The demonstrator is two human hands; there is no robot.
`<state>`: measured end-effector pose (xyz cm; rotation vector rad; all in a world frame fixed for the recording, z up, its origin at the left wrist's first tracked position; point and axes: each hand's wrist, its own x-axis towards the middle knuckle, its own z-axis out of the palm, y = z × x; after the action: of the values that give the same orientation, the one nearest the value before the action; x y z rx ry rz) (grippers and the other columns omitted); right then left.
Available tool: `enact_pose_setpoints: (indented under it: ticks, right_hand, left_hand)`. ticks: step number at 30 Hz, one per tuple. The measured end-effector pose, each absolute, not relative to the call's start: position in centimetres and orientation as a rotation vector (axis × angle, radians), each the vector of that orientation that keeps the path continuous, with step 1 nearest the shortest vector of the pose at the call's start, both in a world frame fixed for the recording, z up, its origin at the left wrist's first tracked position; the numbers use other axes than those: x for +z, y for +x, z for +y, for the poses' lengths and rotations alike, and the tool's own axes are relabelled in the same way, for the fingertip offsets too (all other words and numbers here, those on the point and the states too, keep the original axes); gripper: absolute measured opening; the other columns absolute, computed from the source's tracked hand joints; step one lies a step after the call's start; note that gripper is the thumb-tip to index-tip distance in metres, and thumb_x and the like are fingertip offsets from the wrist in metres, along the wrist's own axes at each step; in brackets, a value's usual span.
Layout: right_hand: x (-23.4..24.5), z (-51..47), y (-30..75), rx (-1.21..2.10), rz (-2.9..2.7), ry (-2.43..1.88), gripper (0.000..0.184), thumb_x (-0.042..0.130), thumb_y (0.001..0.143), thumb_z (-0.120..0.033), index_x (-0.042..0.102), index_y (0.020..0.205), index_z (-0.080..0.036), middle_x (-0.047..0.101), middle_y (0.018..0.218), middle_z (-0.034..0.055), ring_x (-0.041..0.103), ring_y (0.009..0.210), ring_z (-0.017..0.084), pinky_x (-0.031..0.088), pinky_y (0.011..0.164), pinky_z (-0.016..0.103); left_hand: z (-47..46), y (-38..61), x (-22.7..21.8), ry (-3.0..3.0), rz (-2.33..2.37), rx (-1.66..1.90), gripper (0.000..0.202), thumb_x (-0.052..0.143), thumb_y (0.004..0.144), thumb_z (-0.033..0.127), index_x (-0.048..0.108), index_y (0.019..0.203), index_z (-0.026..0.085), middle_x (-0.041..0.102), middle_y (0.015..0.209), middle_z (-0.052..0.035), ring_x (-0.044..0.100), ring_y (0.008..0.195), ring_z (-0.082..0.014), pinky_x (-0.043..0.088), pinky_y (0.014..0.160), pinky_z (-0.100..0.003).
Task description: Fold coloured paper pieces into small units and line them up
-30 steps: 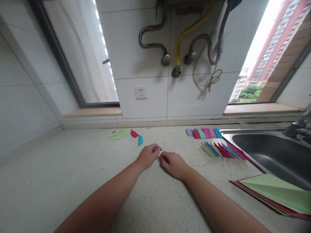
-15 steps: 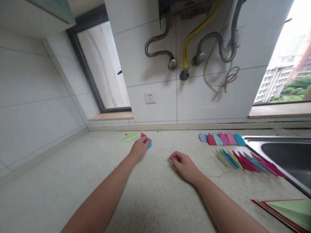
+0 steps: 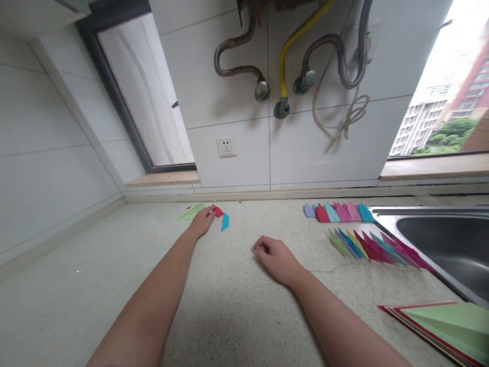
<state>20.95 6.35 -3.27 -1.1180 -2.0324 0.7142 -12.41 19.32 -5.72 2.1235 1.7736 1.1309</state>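
At the back of the counter, my left hand (image 3: 202,222) has its fingertips closed at the left end of a small red folded paper (image 3: 218,211). A pale green folded paper (image 3: 192,211) lies just left of these fingers, with a bit of red showing behind it. Right of the hand lies a small blue folded paper (image 3: 225,221), apart from the fingers. My right hand (image 3: 278,260) rests over the middle of the counter with its fingers curled in. Nothing shows in it.
Small folded papers overlap in a back row (image 3: 338,212) and a front row (image 3: 378,247) on the right, beside a steel sink (image 3: 385,216). Large folded sheets (image 3: 439,326) lie at the lower right. Behind stands a tiled wall with a socket (image 3: 226,147) and hoses.
My left hand has moved left from the blue folded paper to the red one, leaving the blue piece on the counter. My right hand stays curled in place. The view has shifted slightly.
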Motion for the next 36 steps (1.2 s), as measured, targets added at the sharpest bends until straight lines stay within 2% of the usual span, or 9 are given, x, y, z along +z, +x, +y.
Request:
enact_pose_setpoints:
  ticks: [6,16,20,25,32,36]
  right_hand:
    - [-3.1,6.3,21.0,0.706,-2.054,-1.128,0.016,0.049,0.084,-0.02,0.064,0.081,-0.019,0.065,0.072,0.0013,0.056,0.066,0.013,0.034,0.061,0.024]
    - [-3.2,6.3,21.0,0.711,-2.057,-1.128,0.017,0.049,0.085,-0.021,0.065,0.083,-0.019,0.065,0.072,0.0013,0.056,0.067,0.013,0.035,0.062,0.024]
    - [-3.1,6.2,21.0,0.692,-2.067,-1.124,0.018,0.049,0.084,-0.02,0.067,0.083,-0.018,0.066,0.072,0.0023,0.056,0.067,0.013,0.035,0.062,0.024]
    - [-3.1,6.1,21.1,0.685,-2.056,-1.124,0.019,0.049,0.084,-0.018,0.067,0.084,-0.017,0.065,0.072,0.0022,0.055,0.066,0.013,0.036,0.061,0.024]
    - [-3.5,6.4,21.0,0.758,-1.939,-1.08,0.017,0.049,0.085,-0.02,0.065,0.087,-0.017,0.065,0.074,0.0011,0.056,0.069,0.013,0.039,0.065,0.023]
    - [-4.0,6.9,21.0,0.894,-1.737,-1.06,0.021,0.046,0.091,-0.029,0.06,0.102,-0.017,0.066,0.08,0.0015,0.058,0.068,0.013,0.042,0.065,0.025]
  left_hand:
    - [19.2,-12.2,-6.1,2.296,1.745,1.085,0.041,0.057,0.085,0.04,0.065,0.122,0.022,0.064,0.125,-0.0093,0.056,0.118,-0.0265,0.038,0.105,-0.042]
    - [17.2,-11.9,-5.5,2.408,1.717,1.207,0.042,0.054,0.083,0.025,0.062,0.124,0.02,0.062,0.128,-0.0093,0.054,0.121,-0.0256,0.036,0.108,-0.046]
    - [15.6,-10.9,-3.6,2.391,1.779,1.353,0.041,0.053,0.083,0.021,0.062,0.123,0.018,0.061,0.129,-0.0112,0.051,0.123,-0.0277,0.033,0.109,-0.047]
    - [11.8,-7.9,-0.4,2.309,1.758,1.495,0.041,0.052,0.084,0.016,0.061,0.123,0.022,0.06,0.13,-0.0071,0.05,0.124,-0.0267,0.03,0.112,-0.047]
    - [5.7,-0.9,-1.1,2.105,1.323,1.568,0.036,0.051,0.087,0.018,0.062,0.121,0.026,0.059,0.129,-0.0069,0.053,0.122,-0.022,0.042,0.106,-0.041]
    - [5.1,1.7,-2.2,2.13,1.167,1.584,0.031,0.05,0.089,0.016,0.065,0.115,0.025,0.063,0.121,-0.008,0.057,0.117,-0.0213,0.043,0.105,-0.043]
